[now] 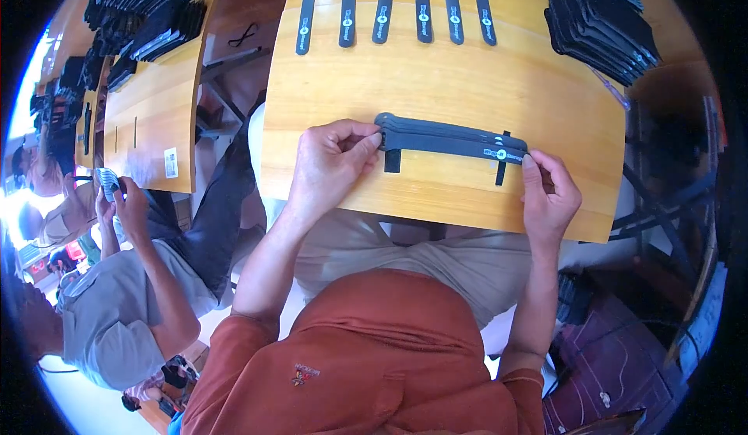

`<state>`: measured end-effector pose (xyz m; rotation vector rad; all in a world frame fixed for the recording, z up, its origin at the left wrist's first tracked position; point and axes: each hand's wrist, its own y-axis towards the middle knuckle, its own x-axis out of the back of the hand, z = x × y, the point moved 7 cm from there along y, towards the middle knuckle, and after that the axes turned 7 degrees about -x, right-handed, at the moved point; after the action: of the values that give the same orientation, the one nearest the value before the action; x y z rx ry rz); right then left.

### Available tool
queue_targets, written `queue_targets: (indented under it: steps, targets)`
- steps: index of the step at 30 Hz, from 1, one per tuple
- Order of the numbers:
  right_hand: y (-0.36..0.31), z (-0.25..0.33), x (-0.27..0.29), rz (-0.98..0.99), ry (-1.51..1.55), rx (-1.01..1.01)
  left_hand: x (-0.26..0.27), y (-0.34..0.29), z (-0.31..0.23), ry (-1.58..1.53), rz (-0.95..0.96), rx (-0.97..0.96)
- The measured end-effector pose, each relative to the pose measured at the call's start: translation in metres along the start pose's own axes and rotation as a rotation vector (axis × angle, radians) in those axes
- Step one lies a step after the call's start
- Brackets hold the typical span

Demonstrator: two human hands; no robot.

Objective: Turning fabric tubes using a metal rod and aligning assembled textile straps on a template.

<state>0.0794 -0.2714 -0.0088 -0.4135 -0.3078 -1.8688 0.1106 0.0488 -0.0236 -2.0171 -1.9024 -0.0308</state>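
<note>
A small stack of dark storage straps (448, 139) lies sideways on the wooden table (327, 92) in front of me. My left hand (327, 158) pinches the stack's left end between thumb and fingers. At the right end, beside the printed label, my right hand (552, 193) grips the straps with thumb and forefinger. Two black strips pass beneath the stack: a wider one (393, 162) near my left hand and a narrower one (500, 173) nearer my right. How many straps are layered there I cannot tell.
Several single straps (423, 14) lie in a row at the table's far edge. Folded black pieces (596, 30) are piled at the far right. On the left, a co-worker (125, 302) holds a small striped item by another table (156, 135) bearing black stacks.
</note>
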Motion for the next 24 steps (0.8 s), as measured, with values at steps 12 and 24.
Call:
queue_targets:
  steps: [12,24]
  targets:
    - [0.002,0.003,-0.001,-0.014,-0.03,0.092,-0.001,0.001,0.0,-0.014,-0.031,-0.003]
    - [0.0,0.01,-0.002,-0.009,-0.067,0.155,-0.001,-0.002,-0.001,0.01,-0.054,0.056]
